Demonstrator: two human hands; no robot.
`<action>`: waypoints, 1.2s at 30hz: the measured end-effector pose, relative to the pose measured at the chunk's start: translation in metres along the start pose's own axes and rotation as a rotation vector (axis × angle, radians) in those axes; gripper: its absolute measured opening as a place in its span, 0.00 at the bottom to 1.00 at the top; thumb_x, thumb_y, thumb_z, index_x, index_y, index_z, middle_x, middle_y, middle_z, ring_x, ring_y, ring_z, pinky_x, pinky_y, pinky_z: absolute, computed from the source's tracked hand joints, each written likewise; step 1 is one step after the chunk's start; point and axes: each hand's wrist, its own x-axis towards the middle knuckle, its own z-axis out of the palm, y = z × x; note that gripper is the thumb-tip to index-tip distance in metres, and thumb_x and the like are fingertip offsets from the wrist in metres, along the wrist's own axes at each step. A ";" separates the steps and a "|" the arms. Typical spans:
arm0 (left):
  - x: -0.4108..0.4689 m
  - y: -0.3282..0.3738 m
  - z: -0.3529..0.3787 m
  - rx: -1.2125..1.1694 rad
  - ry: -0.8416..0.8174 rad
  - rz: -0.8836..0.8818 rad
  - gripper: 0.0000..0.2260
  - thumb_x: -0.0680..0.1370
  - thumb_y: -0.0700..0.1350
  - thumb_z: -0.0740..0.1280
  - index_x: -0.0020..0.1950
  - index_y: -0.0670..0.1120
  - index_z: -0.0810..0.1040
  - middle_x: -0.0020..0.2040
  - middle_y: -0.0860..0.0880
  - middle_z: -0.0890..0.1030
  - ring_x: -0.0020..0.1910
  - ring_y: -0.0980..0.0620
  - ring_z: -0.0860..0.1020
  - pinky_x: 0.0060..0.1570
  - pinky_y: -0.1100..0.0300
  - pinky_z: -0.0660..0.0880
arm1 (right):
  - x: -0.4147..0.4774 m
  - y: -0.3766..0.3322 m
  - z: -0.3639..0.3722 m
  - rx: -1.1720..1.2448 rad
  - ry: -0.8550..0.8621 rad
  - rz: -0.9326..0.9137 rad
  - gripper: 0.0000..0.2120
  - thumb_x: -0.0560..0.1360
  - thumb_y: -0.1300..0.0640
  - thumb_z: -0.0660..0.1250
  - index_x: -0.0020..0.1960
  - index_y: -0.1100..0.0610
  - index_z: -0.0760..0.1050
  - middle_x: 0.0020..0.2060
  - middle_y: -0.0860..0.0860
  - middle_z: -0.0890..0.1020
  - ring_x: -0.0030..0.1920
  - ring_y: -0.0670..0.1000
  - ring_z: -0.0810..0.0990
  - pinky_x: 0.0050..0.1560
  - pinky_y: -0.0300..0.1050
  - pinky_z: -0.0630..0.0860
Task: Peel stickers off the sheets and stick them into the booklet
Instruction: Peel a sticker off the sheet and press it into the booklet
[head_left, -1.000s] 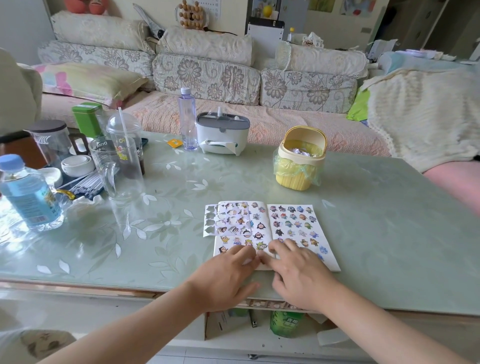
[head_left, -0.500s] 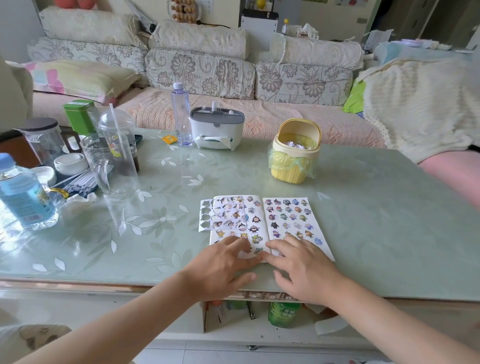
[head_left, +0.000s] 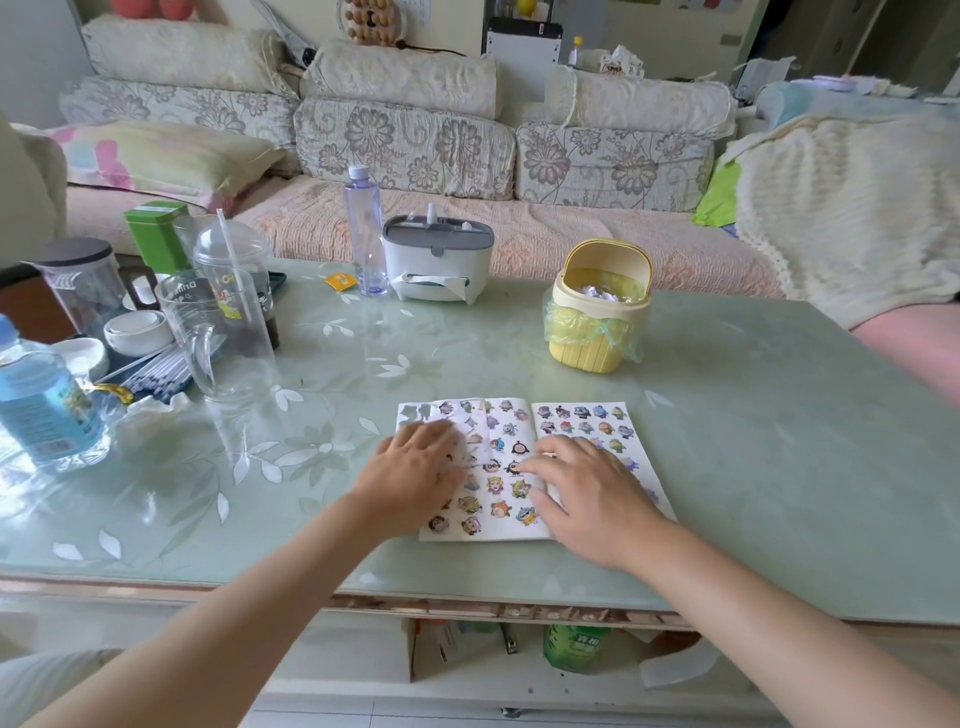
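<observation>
Green glass covers the table (head_left: 753, 441), and on it we see the booklet (head_left: 506, 447) lying open, in front of the yellow bin (head_left: 597, 338) and nearer the table's front edge. Its long axis runs left to right across the spread. Its spine points away from us, passing left of the bin. A half-clear sticker sheet (head_left: 467, 415) lies over the page farther from the bin. The left hand (head_left: 415, 467) lies flat on that sheet with its fingers straight, gripping nothing, though it is blurred. The right hand (head_left: 592, 493) rests spread and loose on the page nearer the bin. It grasps nothing and hides much of that page. Inside the bin we see crumpled white paper (head_left: 602, 293) in a green liner bag (head_left: 561, 322). Left of the bin stand a white tissue box (head_left: 436, 260) and a clear bottle (head_left: 366, 234). Well left of it are a domed cup (head_left: 234, 280) and a glass jug (head_left: 208, 353).
</observation>
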 end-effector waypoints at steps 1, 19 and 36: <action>0.004 -0.006 -0.001 0.023 -0.003 -0.013 0.24 0.82 0.59 0.52 0.78 0.57 0.62 0.79 0.54 0.60 0.78 0.51 0.55 0.74 0.50 0.55 | 0.004 -0.001 0.000 -0.008 -0.035 0.012 0.20 0.82 0.48 0.55 0.73 0.48 0.68 0.73 0.47 0.67 0.73 0.51 0.64 0.73 0.51 0.60; 0.031 -0.012 -0.004 0.125 0.199 -0.196 0.28 0.82 0.57 0.43 0.80 0.48 0.57 0.83 0.47 0.47 0.81 0.45 0.47 0.73 0.47 0.45 | 0.079 -0.029 0.037 -0.018 -0.200 0.018 0.30 0.85 0.46 0.44 0.82 0.55 0.39 0.81 0.51 0.38 0.80 0.49 0.35 0.78 0.47 0.34; 0.007 0.000 0.019 0.124 -0.046 0.081 0.40 0.69 0.57 0.24 0.81 0.48 0.38 0.82 0.51 0.38 0.80 0.53 0.38 0.79 0.49 0.40 | 0.033 -0.036 0.037 -0.152 -0.282 -0.006 0.32 0.82 0.40 0.34 0.78 0.55 0.28 0.75 0.50 0.25 0.75 0.48 0.24 0.77 0.49 0.30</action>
